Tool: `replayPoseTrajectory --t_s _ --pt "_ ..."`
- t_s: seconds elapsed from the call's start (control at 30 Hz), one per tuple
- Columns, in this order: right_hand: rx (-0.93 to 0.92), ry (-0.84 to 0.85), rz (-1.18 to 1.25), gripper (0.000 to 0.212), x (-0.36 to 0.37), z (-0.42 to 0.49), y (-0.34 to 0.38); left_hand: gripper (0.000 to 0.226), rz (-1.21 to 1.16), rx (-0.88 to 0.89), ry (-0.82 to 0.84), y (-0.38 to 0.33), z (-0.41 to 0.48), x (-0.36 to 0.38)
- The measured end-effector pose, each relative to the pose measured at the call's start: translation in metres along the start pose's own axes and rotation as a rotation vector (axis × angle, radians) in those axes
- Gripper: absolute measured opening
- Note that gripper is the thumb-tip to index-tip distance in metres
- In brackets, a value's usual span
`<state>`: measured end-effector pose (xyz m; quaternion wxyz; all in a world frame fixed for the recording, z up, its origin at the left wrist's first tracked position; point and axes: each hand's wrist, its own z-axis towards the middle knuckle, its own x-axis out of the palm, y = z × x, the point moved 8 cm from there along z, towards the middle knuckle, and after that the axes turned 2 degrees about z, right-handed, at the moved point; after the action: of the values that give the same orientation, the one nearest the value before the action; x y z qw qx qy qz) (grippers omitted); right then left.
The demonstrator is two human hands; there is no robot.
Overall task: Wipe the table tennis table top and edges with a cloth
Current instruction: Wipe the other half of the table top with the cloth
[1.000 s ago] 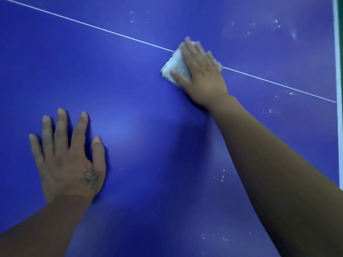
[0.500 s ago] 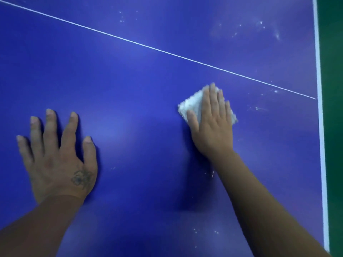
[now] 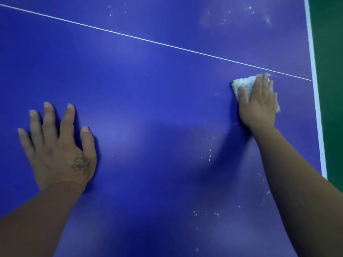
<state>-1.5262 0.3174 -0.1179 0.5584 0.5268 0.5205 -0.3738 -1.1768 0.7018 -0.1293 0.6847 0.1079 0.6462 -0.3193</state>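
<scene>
The blue table tennis table top (image 3: 148, 80) fills the view, crossed by a thin white centre line (image 3: 148, 40). A folded white cloth (image 3: 243, 84) lies on the table at the right, just below that line. My right hand (image 3: 259, 102) presses flat on the cloth with straight fingers, covering most of it. My left hand (image 3: 57, 145) rests flat on the bare table at the lower left, fingers spread, holding nothing.
The table's white edge stripe (image 3: 315, 89) runs down the right side, with green floor (image 3: 330, 89) beyond it. White dust specks lie at the upper right (image 3: 248, 10) and at the lower right (image 3: 209, 156) near my right forearm.
My right hand has slid the cloth from the centre line down and to the right, close to the table's right edge. The left hand has stayed flat in place.
</scene>
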Motion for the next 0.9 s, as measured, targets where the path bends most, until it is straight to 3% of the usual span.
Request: replayPoseTrajectory --t_s 0.13,0.33,0.5,0.63,0.8,0.9 --pt "0.157 -0.023 -0.013 0.078 0.013 -0.007 0.043 0.062 0.008 0.024 0.010 0.000 0.001 0.001" --pt "-0.170 -0.040 -0.024 0.079 0.045 -0.096 0.159 0.060 0.042 0.031 -0.007 -0.001 -0.002 -0.001" --pt "-0.318 -0.042 0.040 0.075 0.046 -0.230 0.123 0.065 0.044 -0.009 0.069 -0.013 -0.017 -0.012" --pt "-0.416 0.092 0.044 0.072 0.051 -0.289 0.089 0.066 0.031 -0.087 0.070 -0.042 -0.096 -0.026" --pt "-0.646 0.130 -0.007 0.072 0.050 -0.215 0.122 0.064 0.029 -0.229 0.039 -0.060 -0.149 -0.029" --pt "-0.623 0.146 -0.022 0.076 0.048 -0.122 0.139 0.065 0.054 -0.234 0.044 -0.058 -0.148 -0.026"
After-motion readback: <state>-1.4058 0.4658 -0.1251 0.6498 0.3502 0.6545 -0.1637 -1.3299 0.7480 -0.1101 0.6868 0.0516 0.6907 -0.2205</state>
